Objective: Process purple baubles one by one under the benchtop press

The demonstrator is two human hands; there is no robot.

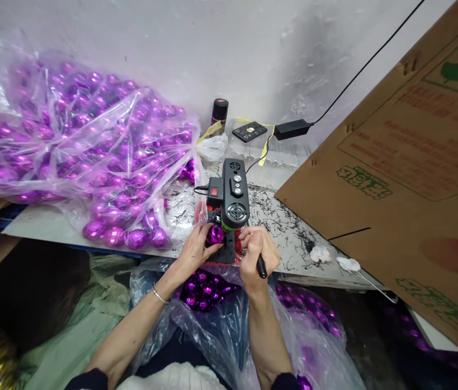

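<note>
A shiny purple faceted ball [214,234] is gripped between the thumb and fingers of my left hand [201,246]. It sits beneath the head of a small black bench drill press [235,192], which has vent grilles and knobs on top. My right hand [258,249] is closed in a fist at the machine's right side, around a handle with a black grip [262,267] whose end sticks out below the fingers. The head hides the drill tip. Attached at the machine's left is a black box with a red switch [214,192].
Clear plastic bags of purple balls [102,141] crowd the left; another bag [208,290] lies over my lap. A large cardboard box [391,179] leans in from the right. Behind stand a dark can [220,112] and power adapter [292,129]. Black shavings [281,216] litter the table.
</note>
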